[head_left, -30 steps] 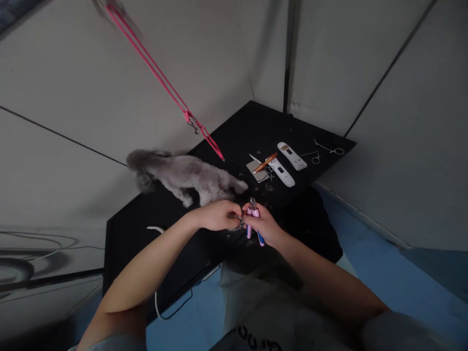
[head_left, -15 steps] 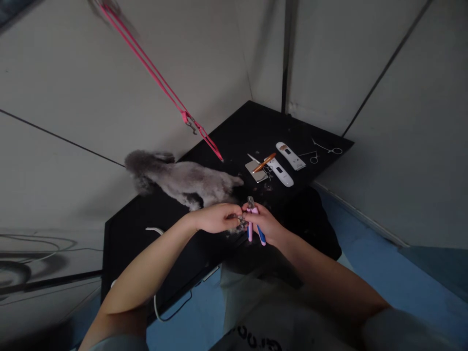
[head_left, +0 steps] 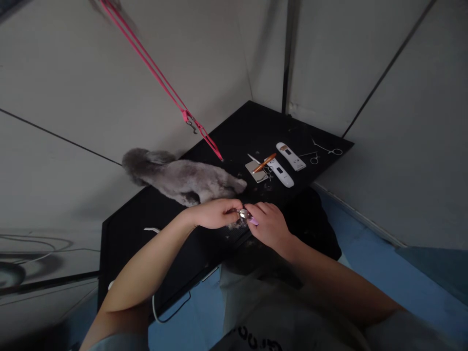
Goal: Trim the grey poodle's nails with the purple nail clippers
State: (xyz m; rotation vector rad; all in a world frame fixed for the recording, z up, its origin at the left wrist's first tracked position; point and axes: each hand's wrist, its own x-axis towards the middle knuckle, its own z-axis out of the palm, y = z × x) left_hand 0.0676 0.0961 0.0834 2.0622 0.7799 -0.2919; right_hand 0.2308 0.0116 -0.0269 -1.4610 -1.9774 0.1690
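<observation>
A grey, close-trimmed dog (head_left: 193, 176) stands on the black table (head_left: 124, 239), its head toward the left and its rear near my hands. My left hand (head_left: 216, 213) is closed at the dog's hind end, apparently round a hind paw that my fingers mostly hide. In my right hand (head_left: 269, 223) are pink-handled pet nail clippers (head_left: 243, 213), their metal head pointing left against my left fingertips. My right fingers cover most of the handles. Loose fur lies on the table just below the clippers.
Two white hair clippers (head_left: 281, 173), a comb-like orange tool (head_left: 263, 163), a pale square plate (head_left: 256, 171) and scissors (head_left: 334, 151) lie toward the table's right. A pink leash loop (head_left: 157, 73) hangs over the table. A white cable (head_left: 155, 307) droops off the front edge.
My right hand has turned over, swinging the nail clippers from upright to pointing left at my left fingertips. The handles are now inside my fist. The dog's head and rear have shifted slightly.
</observation>
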